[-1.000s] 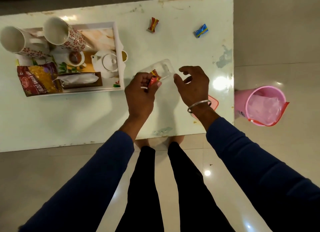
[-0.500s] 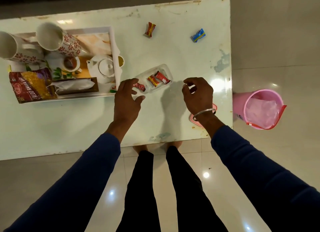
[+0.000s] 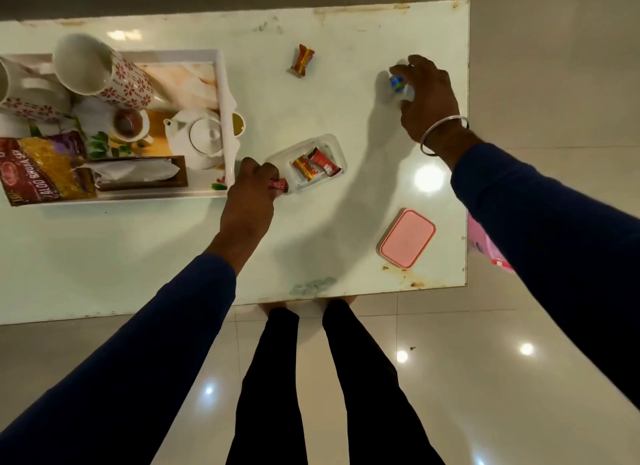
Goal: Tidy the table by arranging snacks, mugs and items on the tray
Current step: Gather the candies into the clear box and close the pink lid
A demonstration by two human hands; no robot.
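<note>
Head view, looking down on a white tabletop [image 3: 311, 249]; the left hand [image 3: 251, 194] is curled closed around a small red candy [image 3: 279, 184], at the near left corner of a clear plastic box [image 3: 304, 163] that lies just right of the tray [image 3: 221, 83]; two more red wrapped candies [image 3: 315, 165] lie inside the box; the right hand [image 3: 427, 93], with a metal bangle [image 3: 443, 132] at the wrist, reaches to the far right of the tabletop, fingers pinched on a blue wrapped candy [image 3: 396, 82]; another red and yellow candy [image 3: 302, 60] lies loose on the far middle of the tabletop; a pink lid [image 3: 408, 238] lies near the right edge; on the tray stand two patterned mugs [image 3: 104, 74], a white teapot [image 3: 199, 137], a snack packet [image 3: 45, 168] and a tissue holder [image 3: 138, 171].
</note>
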